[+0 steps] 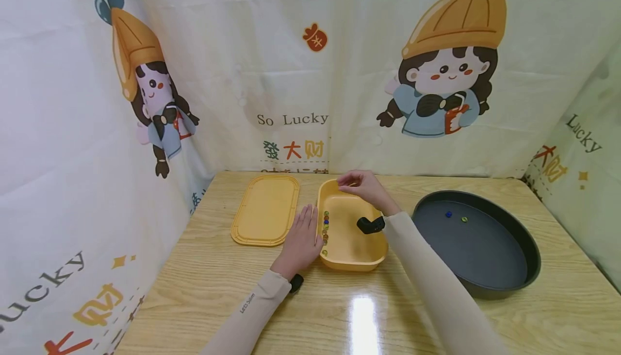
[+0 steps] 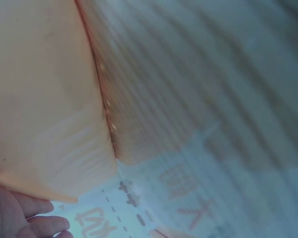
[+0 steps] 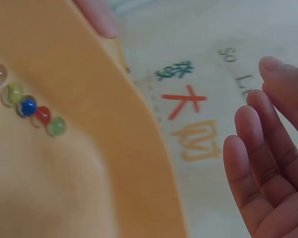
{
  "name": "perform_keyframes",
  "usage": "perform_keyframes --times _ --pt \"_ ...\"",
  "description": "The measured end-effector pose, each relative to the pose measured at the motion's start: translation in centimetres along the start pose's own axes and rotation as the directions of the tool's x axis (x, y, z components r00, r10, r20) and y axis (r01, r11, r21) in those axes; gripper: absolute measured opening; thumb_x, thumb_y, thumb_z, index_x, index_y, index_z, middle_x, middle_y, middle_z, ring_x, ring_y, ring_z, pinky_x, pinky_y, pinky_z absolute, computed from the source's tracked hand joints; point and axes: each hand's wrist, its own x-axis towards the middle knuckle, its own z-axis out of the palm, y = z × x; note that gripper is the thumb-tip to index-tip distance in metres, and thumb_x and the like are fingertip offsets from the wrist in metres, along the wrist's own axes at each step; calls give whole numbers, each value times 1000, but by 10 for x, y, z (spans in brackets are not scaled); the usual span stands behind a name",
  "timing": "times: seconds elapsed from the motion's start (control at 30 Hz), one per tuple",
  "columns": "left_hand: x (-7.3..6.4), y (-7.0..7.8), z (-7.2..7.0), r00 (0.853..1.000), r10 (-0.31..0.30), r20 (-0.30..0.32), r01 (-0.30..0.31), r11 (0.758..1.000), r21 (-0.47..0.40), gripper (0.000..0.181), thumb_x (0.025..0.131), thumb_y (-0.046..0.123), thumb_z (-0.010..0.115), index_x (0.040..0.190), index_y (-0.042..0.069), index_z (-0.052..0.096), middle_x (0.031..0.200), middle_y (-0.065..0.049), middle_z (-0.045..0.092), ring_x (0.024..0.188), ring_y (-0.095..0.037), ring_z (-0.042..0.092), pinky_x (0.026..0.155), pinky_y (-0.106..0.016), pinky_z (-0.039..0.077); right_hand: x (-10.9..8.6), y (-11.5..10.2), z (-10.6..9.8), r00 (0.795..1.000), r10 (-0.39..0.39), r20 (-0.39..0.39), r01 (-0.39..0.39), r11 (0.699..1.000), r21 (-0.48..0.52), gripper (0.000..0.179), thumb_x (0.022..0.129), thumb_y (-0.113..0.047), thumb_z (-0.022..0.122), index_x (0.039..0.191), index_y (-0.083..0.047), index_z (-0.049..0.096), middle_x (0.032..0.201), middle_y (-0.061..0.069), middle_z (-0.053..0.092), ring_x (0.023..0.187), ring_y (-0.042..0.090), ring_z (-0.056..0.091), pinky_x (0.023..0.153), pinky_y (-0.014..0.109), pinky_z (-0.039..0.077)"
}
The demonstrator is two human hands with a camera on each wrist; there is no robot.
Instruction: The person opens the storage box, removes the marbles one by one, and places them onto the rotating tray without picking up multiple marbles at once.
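Fingers straight, my left hand (image 1: pixel 301 239) lies along the outer left side of a yellow rectangular tub (image 1: pixel 356 263) in the head view. Several glass marbles (image 1: pixel 325 228) form a row along the tub's inner left wall; blue, red, green and clear marbles (image 3: pixel 28 106) show in the right wrist view. Over the tub's far end hovers my right hand (image 1: pixel 365 187), its fingers (image 3: pixel 249 126) loosely bent and nothing visible between them. Only fingers of the left hand (image 2: pixel 32 218) appear in the left wrist view, at the tub wall (image 2: pixel 39 99).
A flat yellow lid (image 1: pixel 267 209) lies left of the tub on the wooden table (image 1: pixel 310 317). To the right stands a large round black pan (image 1: pixel 485 247) holding a blue marble (image 1: pixel 448 214) and a yellow-green marble (image 1: pixel 464 219). A printed curtain (image 1: pixel 233 75) hangs behind the table.
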Motion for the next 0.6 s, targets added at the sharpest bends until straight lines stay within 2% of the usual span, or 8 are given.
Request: perform_keyframes --times 0.17,0.3,0.6 --pt "2 -1 2 1000 -1 8 1 1000 -1 64 95 24 43 148 -4 20 154 -22 22 145 -33 19 118 -45 19 11 14 17 1000 3 29 -4 1000 16 28 85 -9 67 108 8 65 102 17 68 84 8 61 75 19 51" --pt "3 -1 2 1000 -1 3 1 1000 8 65 95 24 44 148 -4 20 154 -22 23 145 -32 20 118 -45 19 17 21 26 999 6 50 -6 1000 18 25 85 -7 67 107 5 67 99 16 68 83 9 61 76 22 51" --pt "3 -4 2 1000 4 -8 -4 1000 21 65 94 24 44 148 -4 22 154 -21 24 144 -33 21 118 -44 20 26 37 41 990 81 113 -79 997 -25 21 84 -8 69 102 3 69 96 14 70 81 9 63 76 23 52"
